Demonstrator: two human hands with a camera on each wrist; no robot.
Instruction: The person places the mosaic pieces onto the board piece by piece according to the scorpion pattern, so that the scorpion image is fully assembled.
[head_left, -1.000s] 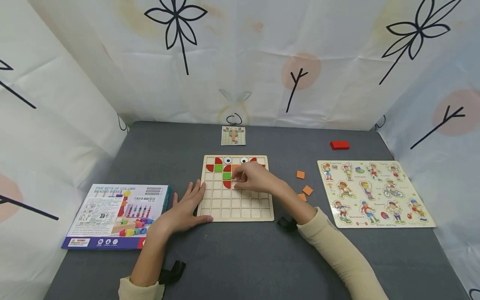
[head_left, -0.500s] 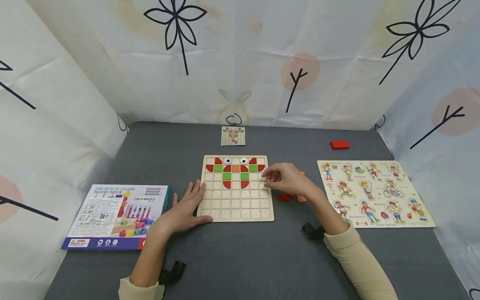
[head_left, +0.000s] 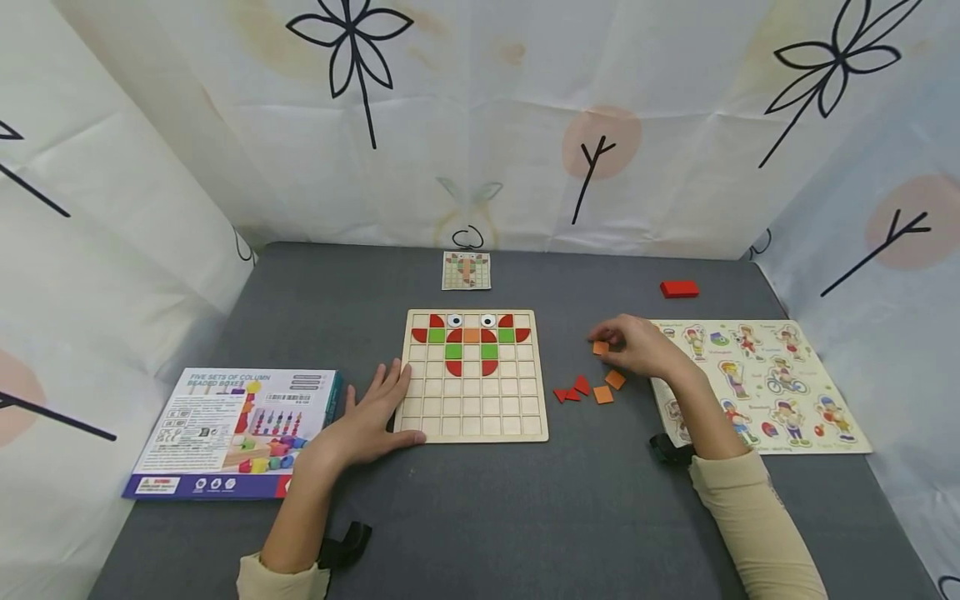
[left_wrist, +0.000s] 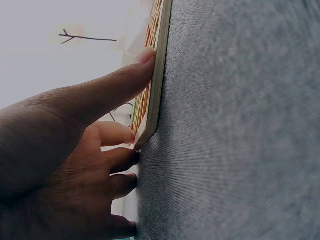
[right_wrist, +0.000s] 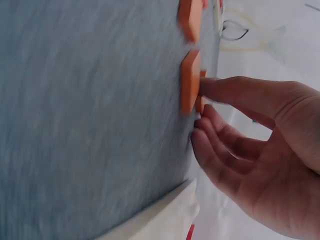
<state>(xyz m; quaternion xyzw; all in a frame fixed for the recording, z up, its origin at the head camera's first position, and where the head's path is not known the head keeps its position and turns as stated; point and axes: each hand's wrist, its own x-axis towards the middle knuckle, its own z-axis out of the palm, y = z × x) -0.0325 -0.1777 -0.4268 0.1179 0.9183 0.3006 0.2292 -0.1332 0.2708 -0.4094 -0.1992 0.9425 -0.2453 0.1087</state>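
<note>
Head view shows your right hand (head_left: 639, 346) pinching an orange square tile (head_left: 601, 347), right of the wooden grid board (head_left: 471, 408). Left-wrist view shows your left hand (left_wrist: 75, 165) spread, thumb on the board's edge; press lightly against skidding. Right-wrist view shows a neighbouring tile (right_wrist: 190, 82) close in front, so lift straight up, clearing it.

Over the head view, I am reading "FIVE SETS OF COLUMN BEADED BOXES" on the box (head_left: 225, 433); its smaller print and the picture board's (head_left: 761, 387) captions are looking too small to decipher.
</note>
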